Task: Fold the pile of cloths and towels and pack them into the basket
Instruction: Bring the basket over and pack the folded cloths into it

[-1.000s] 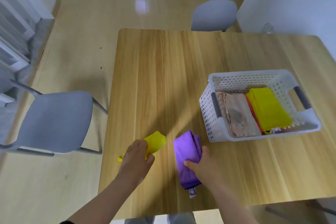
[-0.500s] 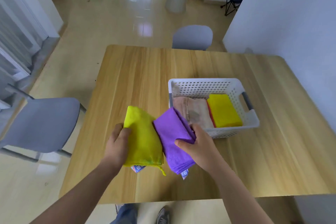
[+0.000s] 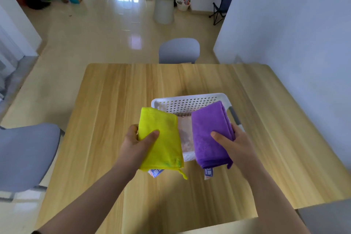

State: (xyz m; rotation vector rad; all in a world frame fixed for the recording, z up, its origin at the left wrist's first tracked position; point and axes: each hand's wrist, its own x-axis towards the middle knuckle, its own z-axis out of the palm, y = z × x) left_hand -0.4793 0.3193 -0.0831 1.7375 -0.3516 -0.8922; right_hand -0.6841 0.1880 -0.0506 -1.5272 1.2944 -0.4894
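My left hand (image 3: 135, 143) grips a folded yellow cloth (image 3: 164, 138) by its left edge, thumb on top. My right hand (image 3: 232, 143) grips a folded purple cloth (image 3: 209, 133) by its right edge, thumb on top. Both cloths are held in the air above the white perforated basket (image 3: 186, 103), which stands on the wooden table (image 3: 114, 110). Between the two cloths I see a folded beige towel (image 3: 186, 137) inside the basket. The rest of the basket's contents are hidden behind the cloths.
A grey chair (image 3: 26, 156) stands at the table's left side and another grey chair (image 3: 179, 50) at its far edge. A white wall (image 3: 294, 24) runs along the right. Bags and a white stool sit far back on the floor.
Both hands lifted the cloths off the table and carried them up and right over the basket. The purple cloth moved apart from the yellow one, over the basket's right half.
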